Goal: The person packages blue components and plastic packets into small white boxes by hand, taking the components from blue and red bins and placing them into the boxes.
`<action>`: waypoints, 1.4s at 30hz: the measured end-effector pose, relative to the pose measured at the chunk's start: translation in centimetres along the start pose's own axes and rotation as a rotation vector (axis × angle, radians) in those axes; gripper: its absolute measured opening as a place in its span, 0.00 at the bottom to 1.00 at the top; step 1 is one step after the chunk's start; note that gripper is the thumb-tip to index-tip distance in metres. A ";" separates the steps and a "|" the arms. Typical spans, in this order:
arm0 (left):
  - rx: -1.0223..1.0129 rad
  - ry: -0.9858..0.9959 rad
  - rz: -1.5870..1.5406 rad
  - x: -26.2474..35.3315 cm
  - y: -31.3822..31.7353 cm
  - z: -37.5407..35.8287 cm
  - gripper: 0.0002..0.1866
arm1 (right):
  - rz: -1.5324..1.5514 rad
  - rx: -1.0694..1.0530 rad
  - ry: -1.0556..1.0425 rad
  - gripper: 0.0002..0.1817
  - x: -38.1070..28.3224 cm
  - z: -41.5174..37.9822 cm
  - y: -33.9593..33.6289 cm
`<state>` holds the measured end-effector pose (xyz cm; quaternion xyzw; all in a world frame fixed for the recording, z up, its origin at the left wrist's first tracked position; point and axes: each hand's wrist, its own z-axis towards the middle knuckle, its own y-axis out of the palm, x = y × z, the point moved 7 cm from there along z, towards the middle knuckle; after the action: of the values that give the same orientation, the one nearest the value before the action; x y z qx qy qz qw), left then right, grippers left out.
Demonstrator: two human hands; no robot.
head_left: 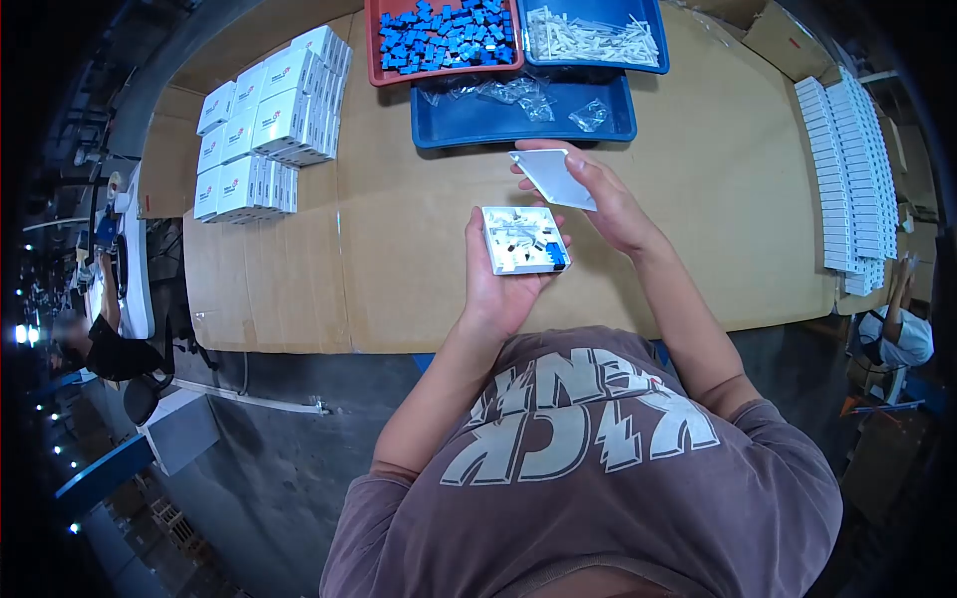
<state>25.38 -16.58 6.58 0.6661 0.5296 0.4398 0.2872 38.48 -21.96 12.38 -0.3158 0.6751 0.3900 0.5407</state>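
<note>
My left hand [495, 296] holds a shallow white box [489, 242] from below, its thumb along the left side. Inside the box lie small white and dark parts and a blue piece [556, 255] in the near right corner. Above it and to the right, my right hand [615, 207] grips a thin white lid [554, 177] by its right edge, thumb on top. The lid is tilted and apart from the box. Some fingertips of both hands are hidden behind what they hold.
On the cardboard-covered table [419, 269], white cartons [279, 120] are stacked at left and narrow white boxes [847, 179] at right. A red tray [374, 50] of blue pieces and blue trays [424, 125] of white parts and clear bags stand behind. People [125, 349] sit farther off.
</note>
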 end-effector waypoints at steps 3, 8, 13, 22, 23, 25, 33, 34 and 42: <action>-0.022 -0.002 -0.028 -0.1 0.1 0.0 0.44 | -0.025 -0.013 -0.002 0.43 0.4 -0.1 0.0; -0.051 -0.009 -0.086 -0.3 0.0 0.2 0.42 | -0.112 -0.040 0.014 0.39 0.2 -0.3 0.6; -0.086 -0.001 -0.140 -0.4 0.0 0.3 0.38 | -0.173 -0.101 0.009 0.33 1.3 -0.2 0.8; -0.049 -0.017 -0.136 -0.6 -0.8 0.5 0.36 | -0.340 -0.187 0.004 0.25 0.6 -0.8 1.7; -0.045 -0.014 -0.119 -0.6 -0.9 0.6 0.36 | -0.340 -0.186 -0.004 0.25 0.9 -0.8 1.7; -0.033 -0.011 -0.088 -0.8 -0.8 0.5 0.36 | -0.334 -0.189 0.010 0.24 1.2 -1.1 1.9; 0.066 0.004 -0.075 -1.4 -0.4 0.4 0.36 | -0.465 -0.179 0.063 0.25 1.8 -1.4 2.6; 0.074 0.007 -0.078 -1.3 -0.5 0.5 0.36 | -0.439 -0.183 0.063 0.25 1.7 -1.4 2.6; -0.013 -0.036 -0.036 -1.2 -0.4 1.3 0.36 | -0.274 -0.256 0.110 0.25 2.4 -0.8 1.0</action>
<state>26.26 -17.50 5.31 0.6623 0.5332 0.4262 0.3088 36.68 -22.19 10.28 -0.4918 0.5993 0.3774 0.5065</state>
